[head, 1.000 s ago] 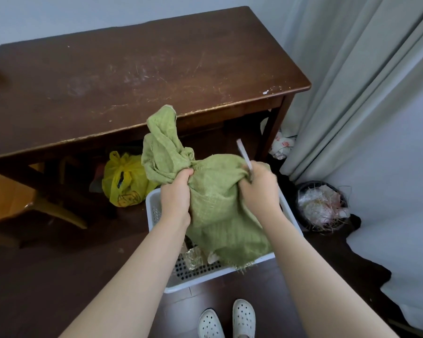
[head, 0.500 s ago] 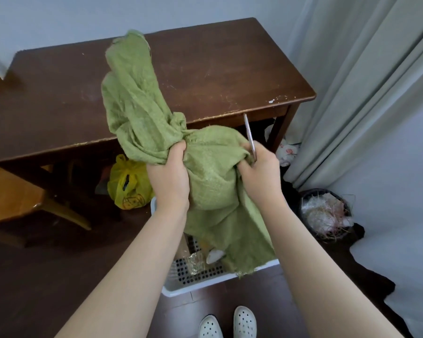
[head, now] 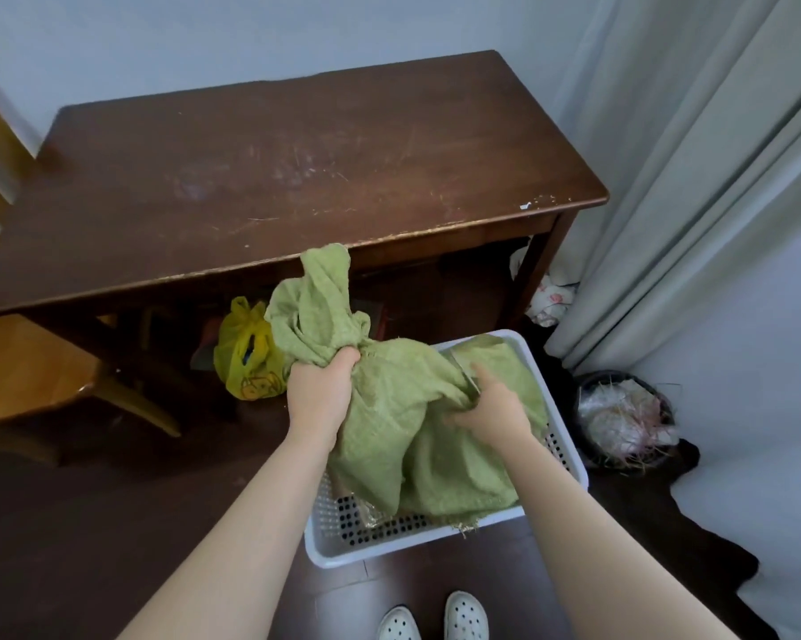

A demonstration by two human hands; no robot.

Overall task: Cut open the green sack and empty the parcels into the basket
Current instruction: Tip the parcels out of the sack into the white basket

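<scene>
- The left hand (head: 319, 394) clenches the bunched neck of the sack (head: 389, 427); the loose top flops up toward the desk (head: 297, 168) edge.
- The right hand (head: 495, 415) clutches a fold on the sack's right side, forefinger stretched out. A thin grey strip beside it cannot be made out.
- The sack slumps into the white basket (head: 389, 547) on the floor, its frayed end over the front rim.
- A yellow bag (head: 246, 358) sits under the desk, and a bin (head: 629, 418) stands near the curtain.
</scene>
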